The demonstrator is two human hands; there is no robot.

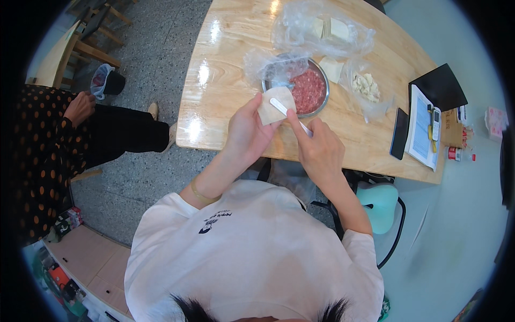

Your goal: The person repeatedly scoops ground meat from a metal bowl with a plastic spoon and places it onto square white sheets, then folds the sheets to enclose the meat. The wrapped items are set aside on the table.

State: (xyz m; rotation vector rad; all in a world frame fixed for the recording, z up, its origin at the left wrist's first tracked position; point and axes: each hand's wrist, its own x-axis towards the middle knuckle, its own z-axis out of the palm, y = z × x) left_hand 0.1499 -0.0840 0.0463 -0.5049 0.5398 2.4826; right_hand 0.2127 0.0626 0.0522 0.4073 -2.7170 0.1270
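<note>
A thin square dough wrapper (277,112) lies across the fingers of my left hand (250,129). My right hand (320,149) grips a white plastic spoon (278,105), whose end is over the wrapper. Just beyond both hands, a steel bowl (326,94) holds raw minced meat (309,90), and a clear plastic bag partly covers it. Right of the bowl, folded pale dumplings (366,86) lie together on clear plastic. Another stack of wrappers (331,69) sits by the bowl's far rim. More wrappers (339,29) are in an open plastic bag farther back.
At the right of the wooden table (225,96) are a phone (399,133), papers (418,124) with a remote control (435,122), and a cardboard box (451,128). A person in a dotted top (44,161) is at the left, near a lined bin (114,82).
</note>
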